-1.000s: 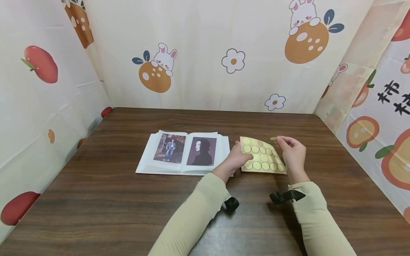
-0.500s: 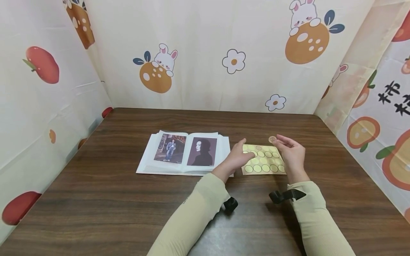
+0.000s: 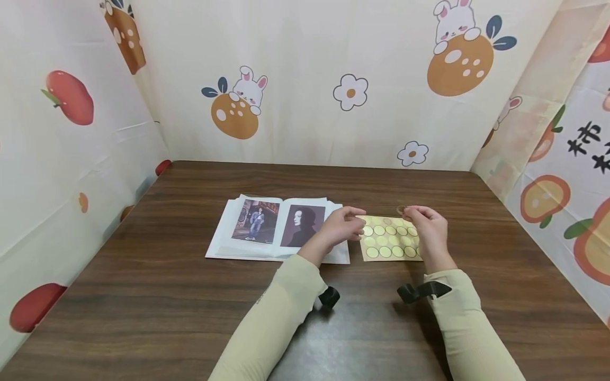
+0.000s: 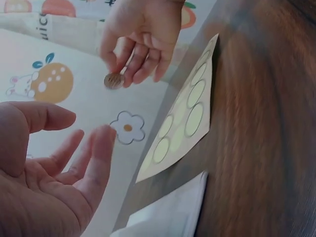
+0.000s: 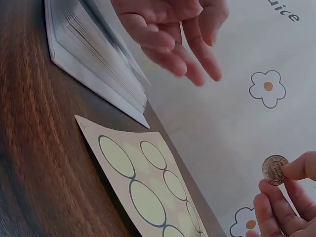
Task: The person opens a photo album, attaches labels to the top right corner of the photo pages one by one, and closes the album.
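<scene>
My right hand (image 3: 430, 233) pinches a small round sticker (image 5: 275, 170) between thumb and fingertips, above the far right of the sticker sheet. In the right wrist view the sticker is brown with printing on it. The sticker sheet (image 3: 390, 246), pale yellow with rows of outlined circles, lies on the table with its right edge partly hidden behind my right hand. My left hand (image 3: 339, 228) holds nothing, its fingers loosely bent in the left wrist view (image 4: 54, 173). It hovers between the open photo album (image 3: 216, 241) and the sheet, overlapping the album's right page in the head view.
The album lies open to the left of the sheet, showing two photos, a standing figure (image 3: 255, 222) and a dark portrait (image 3: 301, 227). Under everything is a brown wooden table (image 3: 157, 296). Printed cloth (image 3: 305, 106) hangs behind it and on both sides.
My left hand has let go of the sticker sheet and moved left toward the album. The sheet, bent up earlier, now lies flatter. My right hand keeps the sticker, which has turned edge-on in the head view.
</scene>
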`<state>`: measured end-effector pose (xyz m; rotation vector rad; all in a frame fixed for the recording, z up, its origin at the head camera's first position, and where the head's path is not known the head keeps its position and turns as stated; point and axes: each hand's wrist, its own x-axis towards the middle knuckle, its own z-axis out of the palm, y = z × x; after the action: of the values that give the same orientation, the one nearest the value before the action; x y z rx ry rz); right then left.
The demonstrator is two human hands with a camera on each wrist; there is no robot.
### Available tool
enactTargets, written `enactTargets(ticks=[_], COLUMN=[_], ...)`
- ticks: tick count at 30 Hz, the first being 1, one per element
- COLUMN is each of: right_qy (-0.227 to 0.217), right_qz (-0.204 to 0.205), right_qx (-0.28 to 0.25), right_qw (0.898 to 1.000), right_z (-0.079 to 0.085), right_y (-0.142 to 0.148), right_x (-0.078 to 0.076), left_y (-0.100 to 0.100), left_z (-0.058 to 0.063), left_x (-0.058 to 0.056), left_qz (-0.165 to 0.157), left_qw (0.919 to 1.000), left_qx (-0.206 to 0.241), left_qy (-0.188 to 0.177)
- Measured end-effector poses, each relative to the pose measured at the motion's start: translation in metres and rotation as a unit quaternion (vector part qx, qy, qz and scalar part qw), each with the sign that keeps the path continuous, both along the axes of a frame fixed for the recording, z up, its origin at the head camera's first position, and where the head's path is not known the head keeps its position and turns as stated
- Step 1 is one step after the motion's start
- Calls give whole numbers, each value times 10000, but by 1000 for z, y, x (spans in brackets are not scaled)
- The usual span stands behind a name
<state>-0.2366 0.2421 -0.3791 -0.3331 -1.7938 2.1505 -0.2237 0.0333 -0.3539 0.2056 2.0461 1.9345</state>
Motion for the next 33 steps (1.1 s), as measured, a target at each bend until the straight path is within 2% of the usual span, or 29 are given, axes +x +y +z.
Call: enactTargets(ticks=[4, 9, 13, 18, 23, 27, 29, 33], right_qy=[151, -189, -111, 58, 31, 250, 267, 86], right_qz=[-87, -431, -379, -146, -227, 148, 207, -7], right_qx=[37, 198, 237, 128, 100, -140, -176, -101], right_qw=[9998, 9987, 9989, 9998, 9997, 9995, 9993, 9999], right_z=[-25, -33, -26, -6, 14, 3, 0, 12], right_y=[12, 12, 4, -15, -31, -24, -23, -37], right_x=[-19, -25, -19, -7, 4, -6, -9, -3], left_y=[-8, -18, -27, -39, -50, -56, -59, -66], left_z=[3, 5, 5, 6, 6, 7, 7, 6], left_x=[-2, -4, -5, -6, -6, -6, -5, -7], left_qz=[122, 234, 305, 524, 645, 693, 719, 820], left_qw=[9999, 9995, 9979, 9934, 9879, 9846, 9830, 9805], left_qx=[61, -167, -437, -819, -1207, -1355, -1409, -1493], left_qy=[-53, 145, 355, 613, 723, 863, 931, 983])
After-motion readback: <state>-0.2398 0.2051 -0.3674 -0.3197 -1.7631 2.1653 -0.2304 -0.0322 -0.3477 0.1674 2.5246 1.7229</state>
